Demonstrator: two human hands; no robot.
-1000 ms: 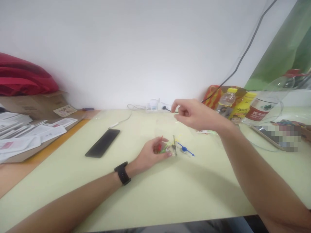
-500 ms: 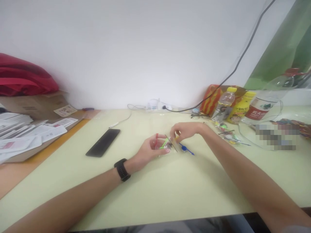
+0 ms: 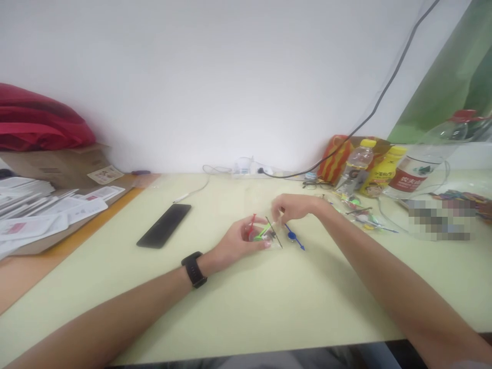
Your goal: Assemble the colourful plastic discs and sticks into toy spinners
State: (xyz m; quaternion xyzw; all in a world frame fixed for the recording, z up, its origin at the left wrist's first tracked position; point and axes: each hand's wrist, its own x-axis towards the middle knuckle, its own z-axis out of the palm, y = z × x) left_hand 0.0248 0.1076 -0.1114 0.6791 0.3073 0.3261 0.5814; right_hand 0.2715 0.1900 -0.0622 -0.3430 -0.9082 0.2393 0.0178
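Note:
My left hand, with a black watch on its wrist, rests on the pale green table and is closed on a bunch of small coloured plastic picks, red, green and black. My right hand sits just behind and to the right of them, fingertips pinched together at the top of the bunch; what they pinch is too small to name. A blue pick lies on the table beside the right hand.
A black phone lies left of centre. Paper packets and a cardboard box with a red bag fill the left. Drink bottles, more picks and a clear container stand right; a cable runs along the wall.
My right hand came down from above the table's back edge to the picks held by my left hand. The left hand has stayed nearly still.

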